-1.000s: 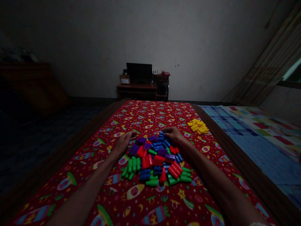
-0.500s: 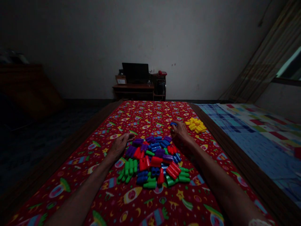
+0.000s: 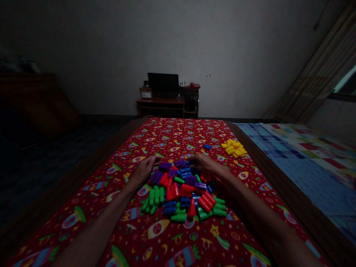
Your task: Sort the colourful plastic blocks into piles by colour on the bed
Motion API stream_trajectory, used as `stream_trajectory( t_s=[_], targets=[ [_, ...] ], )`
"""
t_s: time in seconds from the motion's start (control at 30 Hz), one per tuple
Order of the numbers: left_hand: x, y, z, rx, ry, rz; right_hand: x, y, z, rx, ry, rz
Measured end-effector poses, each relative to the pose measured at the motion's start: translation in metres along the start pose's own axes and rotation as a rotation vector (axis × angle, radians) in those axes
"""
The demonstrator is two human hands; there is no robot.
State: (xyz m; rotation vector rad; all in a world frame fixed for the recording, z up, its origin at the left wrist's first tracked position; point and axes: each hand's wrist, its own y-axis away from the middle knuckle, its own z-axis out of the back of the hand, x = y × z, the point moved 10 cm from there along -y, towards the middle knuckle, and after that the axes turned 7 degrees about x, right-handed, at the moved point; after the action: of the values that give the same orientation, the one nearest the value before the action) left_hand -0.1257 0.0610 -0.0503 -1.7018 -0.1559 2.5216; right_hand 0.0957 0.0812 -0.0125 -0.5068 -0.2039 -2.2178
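A pile of plastic bullet-shaped building blocks (image 3: 187, 190) in red, green, blue and purple lies on the red printed cloth (image 3: 178, 139). My left hand (image 3: 145, 168) rests at the pile's left edge, open, its fingers stretched toward the purple blocks (image 3: 165, 166), holding nothing. Over the far right of the pile reaches my right hand (image 3: 204, 163), its fingers apart and bent down at the blue and purple blocks. It covers part of the red blocks there. A single blue block (image 3: 207, 147) lies on the cloth beyond my right hand, left of a heap of yellow blocks (image 3: 235, 148).
Brown edging (image 3: 111, 148) borders the cloth on both sides. A bed with a blue and patchwork cover (image 3: 280, 159) adjoins on the right. Against the far wall stands a desk (image 3: 161, 105) with a black monitor (image 3: 163, 84). The room is dim.
My right hand has let go of the blue block, leaving it on the cloth near the yellow heap, and has come back left to the pile. My left hand stays by the pile.
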Motion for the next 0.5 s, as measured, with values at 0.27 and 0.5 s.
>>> stream_trajectory(
  t_s=[0.27, 0.5],
  targets=[
    [-0.002, 0.000, 0.001, -0.004, 0.000, -0.022, -0.060, 0.020, 0.041, -0.434, -0.036, -0.266],
    [-0.005, 0.001, 0.001, 0.005, -0.027, -0.020, -0.119, 0.044, 0.044, -0.518, -0.051, -0.424]
  ],
)
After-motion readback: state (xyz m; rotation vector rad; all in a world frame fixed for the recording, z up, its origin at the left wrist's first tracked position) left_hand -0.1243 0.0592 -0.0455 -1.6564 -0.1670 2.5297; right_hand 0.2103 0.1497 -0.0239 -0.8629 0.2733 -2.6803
